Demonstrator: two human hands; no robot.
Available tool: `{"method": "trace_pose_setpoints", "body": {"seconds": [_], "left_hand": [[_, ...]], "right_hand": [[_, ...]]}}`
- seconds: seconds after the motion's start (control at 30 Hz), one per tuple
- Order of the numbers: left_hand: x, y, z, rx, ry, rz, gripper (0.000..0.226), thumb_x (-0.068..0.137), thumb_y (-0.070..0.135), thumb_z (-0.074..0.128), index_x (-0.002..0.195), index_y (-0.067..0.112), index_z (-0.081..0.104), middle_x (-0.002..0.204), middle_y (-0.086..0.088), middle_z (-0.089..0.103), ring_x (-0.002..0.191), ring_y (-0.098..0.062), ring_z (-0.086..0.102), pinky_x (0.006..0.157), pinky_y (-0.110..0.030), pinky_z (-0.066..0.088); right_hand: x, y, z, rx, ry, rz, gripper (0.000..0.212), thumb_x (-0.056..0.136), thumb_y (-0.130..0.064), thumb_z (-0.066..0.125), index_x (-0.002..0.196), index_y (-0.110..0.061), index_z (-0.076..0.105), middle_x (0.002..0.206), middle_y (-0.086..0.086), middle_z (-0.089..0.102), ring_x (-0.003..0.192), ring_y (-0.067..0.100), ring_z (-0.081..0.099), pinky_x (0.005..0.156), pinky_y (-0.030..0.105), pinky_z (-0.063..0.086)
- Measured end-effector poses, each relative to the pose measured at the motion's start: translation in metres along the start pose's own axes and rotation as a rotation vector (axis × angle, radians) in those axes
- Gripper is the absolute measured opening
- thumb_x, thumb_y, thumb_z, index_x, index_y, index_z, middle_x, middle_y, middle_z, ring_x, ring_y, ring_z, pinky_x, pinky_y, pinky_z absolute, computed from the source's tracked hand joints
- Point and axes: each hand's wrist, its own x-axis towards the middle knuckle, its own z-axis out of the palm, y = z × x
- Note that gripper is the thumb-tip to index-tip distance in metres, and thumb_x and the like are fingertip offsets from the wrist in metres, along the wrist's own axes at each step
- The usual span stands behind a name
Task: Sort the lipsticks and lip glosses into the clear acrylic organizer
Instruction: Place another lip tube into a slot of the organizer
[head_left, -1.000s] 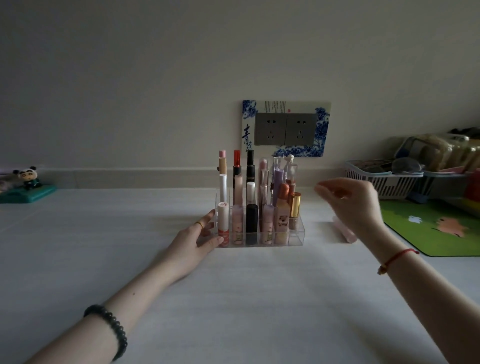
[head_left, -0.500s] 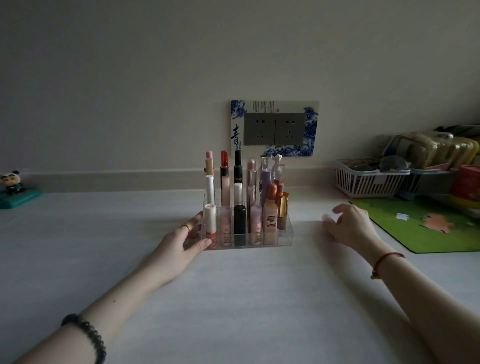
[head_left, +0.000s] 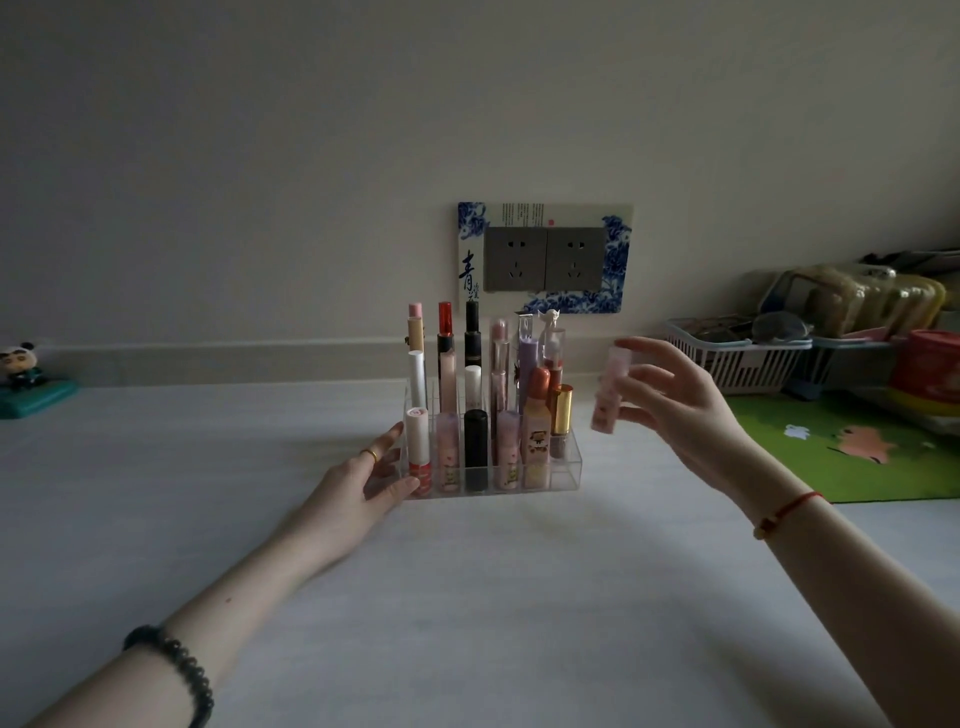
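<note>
A clear acrylic organizer (head_left: 567, 470) stands in the middle of the white table, its slots holding several upright lipsticks and lip glosses (head_left: 475, 447). My left hand (head_left: 371, 480) rests against the organizer's left side, thumb at its front corner and fingers along the wall. My right hand (head_left: 675, 410) is raised just right of the organizer and pinches a pale pink lip gloss tube (head_left: 608, 389) upright between thumb and fingers. The tube hangs in the air a little above and to the right of the organizer's front right slots.
A green mat (head_left: 852, 447) lies at the right, with white baskets (head_left: 737, 358) and packaged items behind it. A panda figurine (head_left: 23, 371) sits at the far left by the wall. A wall socket (head_left: 544, 258) is behind the organizer.
My right hand went down to the table right of the organizer, picked up the pink tube and lifted it beside the organizer. My left hand stayed on the organizer's left side.
</note>
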Motion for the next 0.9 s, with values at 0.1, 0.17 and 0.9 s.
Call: {"method": "trace_pose_setpoints", "body": {"seconds": [0.1, 0.17, 0.9], "left_hand": [[0.0, -0.001, -0.001, -0.008, -0.008, -0.012, 0.063, 0.084, 0.015, 0.061, 0.139, 0.02, 0.03, 0.127, 0.002, 0.053, 0.11, -0.003, 0.051, 0.084, -0.002, 0.034], [0.0, -0.002, -0.001, -0.001, -0.013, -0.009, 0.063, 0.084, 0.016, 0.061, 0.139, 0.02, 0.03, 0.129, 0.0, 0.053, 0.111, -0.003, 0.051, 0.086, -0.004, 0.033], [0.001, -0.004, 0.0, -0.014, -0.011, -0.011, 0.063, 0.084, 0.016, 0.062, 0.139, 0.02, 0.031, 0.134, -0.004, 0.05, 0.118, -0.01, 0.05, 0.098, -0.018, 0.033]], "right_hand": [[-0.003, -0.006, 0.013, 0.066, -0.114, -0.019, 0.034, 0.075, -0.012, 0.058, 0.105, -0.029, 0.057, 0.09, 0.009, 0.067, 0.085, 0.018, 0.066, 0.07, 0.025, 0.055], [-0.005, -0.004, 0.019, -0.034, -0.114, -0.075, 0.033, 0.08, -0.005, 0.055, 0.104, -0.028, 0.055, 0.087, 0.008, 0.066, 0.083, 0.016, 0.066, 0.07, 0.024, 0.055], [-0.009, 0.023, 0.035, -0.678, -0.053, -0.176, 0.027, 0.079, 0.001, 0.059, 0.097, -0.019, 0.06, 0.086, -0.017, 0.055, 0.081, 0.008, 0.06, 0.066, 0.016, 0.051]]}}
